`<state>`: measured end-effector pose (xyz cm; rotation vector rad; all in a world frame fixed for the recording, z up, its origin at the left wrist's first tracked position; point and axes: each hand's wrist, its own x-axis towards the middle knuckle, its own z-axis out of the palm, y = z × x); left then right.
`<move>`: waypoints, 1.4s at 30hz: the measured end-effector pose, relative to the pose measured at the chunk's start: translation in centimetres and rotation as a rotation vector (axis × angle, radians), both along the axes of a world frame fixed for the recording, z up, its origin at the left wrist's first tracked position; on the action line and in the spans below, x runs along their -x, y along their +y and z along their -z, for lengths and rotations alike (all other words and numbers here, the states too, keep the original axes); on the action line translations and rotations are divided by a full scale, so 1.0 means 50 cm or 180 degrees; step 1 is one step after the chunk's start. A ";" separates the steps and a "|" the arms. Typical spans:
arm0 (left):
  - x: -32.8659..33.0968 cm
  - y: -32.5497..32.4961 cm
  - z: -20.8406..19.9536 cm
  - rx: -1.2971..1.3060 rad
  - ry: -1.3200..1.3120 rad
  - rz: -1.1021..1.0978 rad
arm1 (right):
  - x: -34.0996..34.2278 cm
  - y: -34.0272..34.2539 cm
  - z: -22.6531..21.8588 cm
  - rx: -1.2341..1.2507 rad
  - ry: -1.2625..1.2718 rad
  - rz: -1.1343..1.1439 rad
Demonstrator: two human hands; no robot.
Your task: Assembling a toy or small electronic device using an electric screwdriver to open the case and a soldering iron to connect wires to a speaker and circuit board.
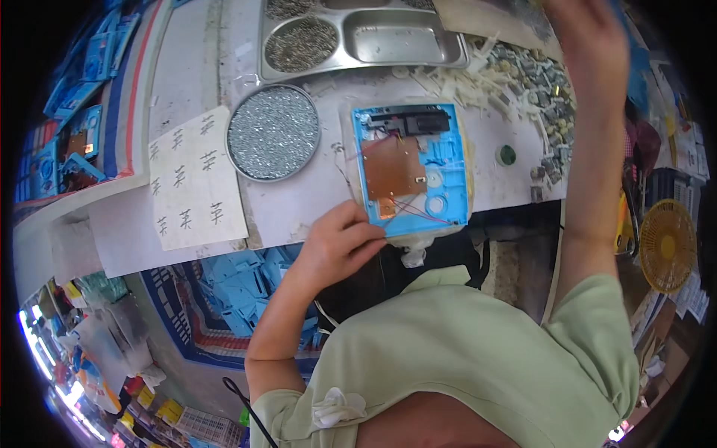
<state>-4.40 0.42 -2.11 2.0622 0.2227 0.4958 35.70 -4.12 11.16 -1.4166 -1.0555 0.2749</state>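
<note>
A light-blue plastic casing (457,160) lies open-faced at the front edge of the table. Inside it are a brown circuit board (393,168), a black module (418,123) along the far side and thin red wires. With curled fingers, my left hand (345,243) grips the casing's near left corner. My right hand (590,33) is stretched far forward at the upper right, above the heap of small parts. It is blurred and cut off by the frame's edge, so its fingers cannot be made out.
A round tin of small silvery screws (272,134) stands left of the casing, beside a paper sheet with handwriting (198,179). A steel compartment tray (403,41) sits behind. Small metal and plastic parts (534,89) are heaped right. Below the table, a blue crate (183,321) holds blue casings.
</note>
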 end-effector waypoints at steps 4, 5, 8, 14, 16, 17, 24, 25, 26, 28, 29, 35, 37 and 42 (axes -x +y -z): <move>0.006 -0.005 -0.004 -0.0059 0.0069 -0.0059 | 0.255 -0.190 0.136 0.1400 -0.0781 -0.1175; 0.006 -0.004 -0.003 -0.0103 0.0082 -0.0060 | 0.270 -0.202 0.162 0.1442 -0.1108 -0.1316; 0.008 -0.005 -0.002 -0.0139 0.0102 -0.0095 | 0.282 -0.203 0.205 0.0852 -0.1986 -0.1260; 0.006 -0.013 -0.007 -0.0196 0.0145 -0.0208 | 0.275 -0.204 0.212 0.0770 -0.2163 -0.1511; 0.008 -0.015 -0.013 -0.0305 0.0145 -0.0220 | 0.266 -0.199 0.203 0.0783 -0.2108 -0.1657; 0.010 -0.016 -0.015 -0.0319 0.0163 -0.0196 | 0.258 -0.194 0.189 0.0783 -0.2086 -0.1734; 0.014 -0.009 -0.091 -0.0182 0.0873 0.0194 | 0.103 -0.126 0.215 0.1498 -0.2022 0.0143; 0.005 0.005 -0.106 -0.0218 0.0881 0.0292 | 0.091 -0.116 0.222 0.1672 -0.2340 0.0135; -0.006 0.027 -0.122 -0.0263 0.0894 0.0379 | 0.084 -0.103 0.227 0.1830 -0.2656 0.0122; -0.048 0.073 -0.155 -0.0395 0.0954 0.0201 | 0.078 -0.088 0.227 0.2029 -0.2984 0.0080; -0.082 0.100 -0.168 -0.0467 0.0989 -0.0051 | 0.079 -0.092 0.217 0.2093 -0.3000 0.0049; -0.383 0.269 -0.085 -0.2152 0.0612 -0.0913 | 0.094 -0.077 0.205 0.2357 -0.3101 -0.0065; -0.473 0.283 -0.066 -0.2645 0.1568 -0.0715 | 0.091 -0.081 0.207 0.2421 -0.3095 0.0011; -0.508 0.310 0.003 -0.3081 0.1059 -0.0487 | 0.075 -0.089 0.208 0.2216 -0.3036 0.0066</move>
